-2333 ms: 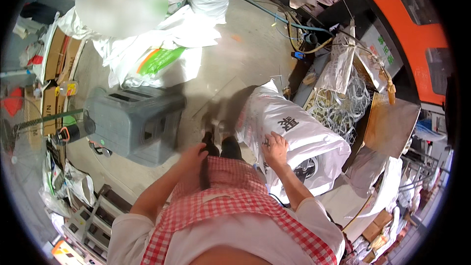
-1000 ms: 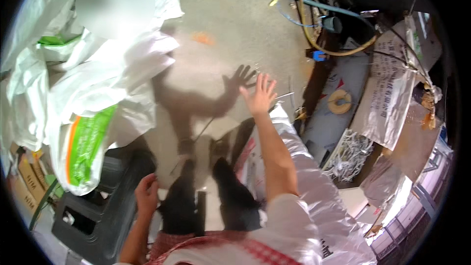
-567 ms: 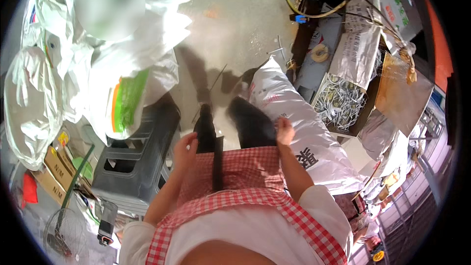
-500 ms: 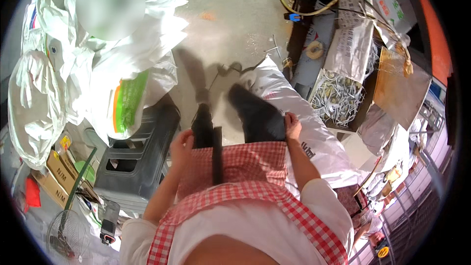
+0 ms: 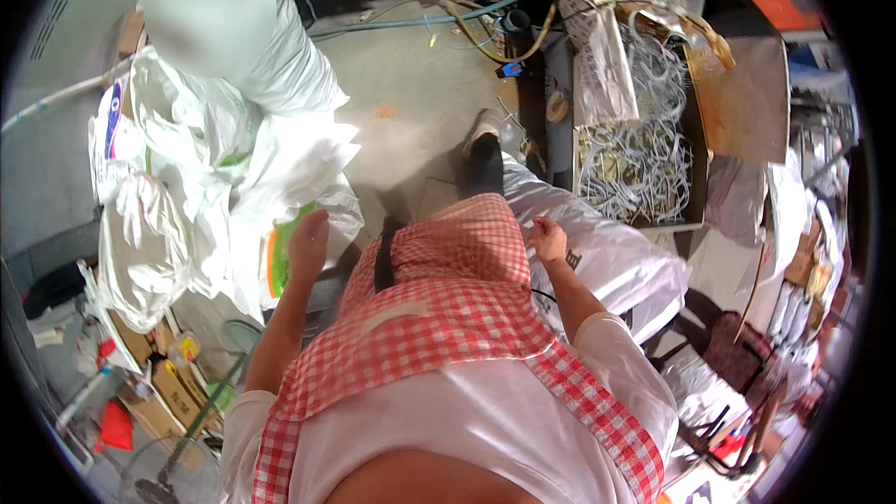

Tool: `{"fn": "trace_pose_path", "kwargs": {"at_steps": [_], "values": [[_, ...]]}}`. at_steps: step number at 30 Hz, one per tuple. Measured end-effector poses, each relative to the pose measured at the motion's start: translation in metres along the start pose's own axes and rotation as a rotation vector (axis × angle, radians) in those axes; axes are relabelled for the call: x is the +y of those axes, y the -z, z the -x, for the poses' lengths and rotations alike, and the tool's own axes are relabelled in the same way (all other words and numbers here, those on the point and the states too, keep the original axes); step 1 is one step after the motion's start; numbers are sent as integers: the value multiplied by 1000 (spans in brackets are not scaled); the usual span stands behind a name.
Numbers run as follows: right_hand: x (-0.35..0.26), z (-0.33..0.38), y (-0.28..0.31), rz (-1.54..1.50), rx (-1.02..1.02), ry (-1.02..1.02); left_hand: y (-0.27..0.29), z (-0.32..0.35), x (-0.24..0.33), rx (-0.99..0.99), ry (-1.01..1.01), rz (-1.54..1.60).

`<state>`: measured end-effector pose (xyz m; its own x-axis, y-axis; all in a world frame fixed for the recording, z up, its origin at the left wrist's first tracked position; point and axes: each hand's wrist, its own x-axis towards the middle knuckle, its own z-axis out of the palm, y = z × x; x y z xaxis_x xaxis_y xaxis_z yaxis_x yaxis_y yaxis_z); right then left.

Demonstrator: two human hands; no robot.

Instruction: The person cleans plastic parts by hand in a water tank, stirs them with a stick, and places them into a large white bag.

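Note:
My left hand (image 5: pixel 308 247) hangs beside my apron, over the lower part of the white plastic sacks (image 5: pixel 215 196) with a green and orange print. It is somewhat blurred, and its fingers cannot be made out well. On the other side, my right hand (image 5: pixel 548 240) is held above a full white woven sack (image 5: pixel 616 271), its fingers loosely curled with nothing visible in them. Both hands are apart from the red-and-white checked apron (image 5: pixel 420 317), which has a dark strap (image 5: pixel 385 257) hanging at its left. One shoe (image 5: pixel 483 128) shows ahead on the floor.
An open carton (image 5: pixel 695 177) at the right holds many pale, curly strips (image 5: pixel 635 168). Hoses (image 5: pixel 467 14) lie across the floor ahead. At the lower left are a fan (image 5: pixel 168 467) and small cartons (image 5: pixel 177 392); a chair (image 5: pixel 737 345) stands at the lower right.
My hands have come away from the apron's edges and swung outward. I have moved forward and turned slightly, with one leg stepping ahead; the sacks and carton sit differently in view.

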<state>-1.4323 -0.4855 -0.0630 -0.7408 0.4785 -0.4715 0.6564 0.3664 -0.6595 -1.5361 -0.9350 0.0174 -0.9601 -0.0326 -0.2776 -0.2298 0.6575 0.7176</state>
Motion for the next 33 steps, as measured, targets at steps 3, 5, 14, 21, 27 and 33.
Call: {"fn": "trace_pose_path", "kwargs": {"at_steps": [3,5,14,21,27,33], "values": [[7,10,-5,-141,-233,-96,5,-13,34,-104,-42,53],[11,22,-11,-47,-232,-34,5,-24,54,-166,-61,87],[15,34,17,-98,-255,-314,-2,-65,94,-571,-101,-233],[49,5,19,-199,-123,-280,-4,-122,117,-724,-94,-355],[-30,18,30,-635,-13,-429,9,-178,96,-735,-200,-394],[-19,74,-1,-750,75,-434,5,-227,105,-779,-467,-442]]}}
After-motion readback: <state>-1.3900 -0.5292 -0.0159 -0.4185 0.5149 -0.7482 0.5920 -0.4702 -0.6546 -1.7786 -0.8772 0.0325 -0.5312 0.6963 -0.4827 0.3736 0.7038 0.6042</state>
